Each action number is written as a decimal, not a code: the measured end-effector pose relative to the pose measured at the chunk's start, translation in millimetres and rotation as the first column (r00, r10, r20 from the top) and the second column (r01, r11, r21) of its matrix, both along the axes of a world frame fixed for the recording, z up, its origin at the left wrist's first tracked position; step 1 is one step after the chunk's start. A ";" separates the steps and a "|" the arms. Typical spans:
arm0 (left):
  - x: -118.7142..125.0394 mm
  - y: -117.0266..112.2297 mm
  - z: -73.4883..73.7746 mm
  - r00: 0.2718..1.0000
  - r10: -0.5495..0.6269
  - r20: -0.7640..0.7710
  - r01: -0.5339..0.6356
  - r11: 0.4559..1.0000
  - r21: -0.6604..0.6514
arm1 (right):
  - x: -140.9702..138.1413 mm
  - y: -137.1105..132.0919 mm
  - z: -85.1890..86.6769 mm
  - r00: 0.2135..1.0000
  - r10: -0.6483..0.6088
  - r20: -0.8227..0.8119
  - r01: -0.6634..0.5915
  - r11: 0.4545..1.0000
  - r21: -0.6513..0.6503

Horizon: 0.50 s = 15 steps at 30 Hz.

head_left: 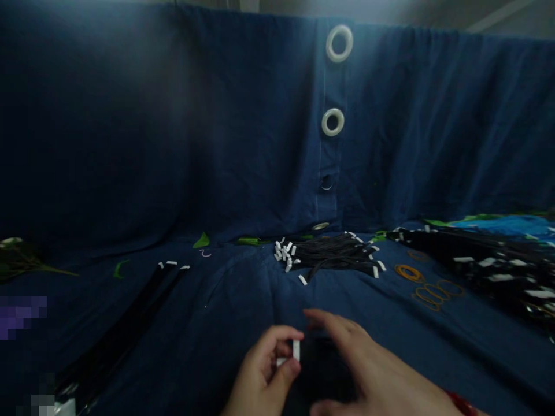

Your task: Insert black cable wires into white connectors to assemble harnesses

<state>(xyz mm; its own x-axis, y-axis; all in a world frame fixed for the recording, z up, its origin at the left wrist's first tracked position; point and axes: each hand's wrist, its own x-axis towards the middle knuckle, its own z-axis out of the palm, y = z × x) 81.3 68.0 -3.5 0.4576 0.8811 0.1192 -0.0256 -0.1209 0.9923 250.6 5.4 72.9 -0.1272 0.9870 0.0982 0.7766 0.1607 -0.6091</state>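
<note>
In the lower middle of the head view, my left hand (269, 370) pinches white end tabs (296, 350) between thumb and fingers. They look like those on the black strips lying about. A dark area below and right of the tabs is too dim to make out clearly. My right hand (359, 358) is beside it, fingers apart and slightly curved, with nothing visible in them. Beyond both hands lies a bundle of white-tipped black strips (333, 254), most tips gathered at its left end.
On the blue cloth are long black strips (130, 318) at left and a larger pile (489, 254) at right. Orange rubber bands (410, 273), green scraps (249, 241), blue strips (503, 224) and a leafy stem (26, 263) lie around. A blue curtain (260, 115) with ring eyelets rises behind.
</note>
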 end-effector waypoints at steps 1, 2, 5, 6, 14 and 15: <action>-0.5 2.8 -0.8 0.999 0.003 -0.040 -0.002 0.999 0.040 | 0.9 2.2 -4.2 1.000 -0.018 -0.023 0.017 0.998 -0.055; -1.7 5.7 -0.7 0.996 0.010 -0.086 -0.002 0.996 0.094 | 3.2 5.0 -8.5 0.996 -0.029 -0.080 0.022 0.996 -0.086; -8.4 12.5 5.8 0.969 0.090 -0.231 -0.006 0.939 0.343 | 13.4 16.9 -16.3 0.938 0.023 -0.345 -0.067 0.991 -0.117; -10.3 13.1 10.3 0.956 0.125 -0.266 0.004 0.900 0.435 | 15.9 21.3 -15.8 0.906 0.034 -0.422 -0.080 0.992 -0.093; 21.4 -11.0 55.3 0.874 -0.158 -0.459 0.398 0.775 0.491 | -9.1 25.7 21.3 0.445 0.116 -0.888 0.096 0.980 0.176; 27.2 -14.1 57.4 0.901 -0.162 -0.402 0.347 0.825 0.446 | -12.5 23.4 26.1 0.394 0.145 -0.908 0.142 0.966 0.216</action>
<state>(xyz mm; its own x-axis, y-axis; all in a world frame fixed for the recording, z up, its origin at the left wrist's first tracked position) 108.5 53.8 53.9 0.7492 0.5884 0.3042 0.1929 -0.6331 0.7497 238.1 28.8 99.0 0.1793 0.9141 0.3636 -0.2248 0.3979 -0.8895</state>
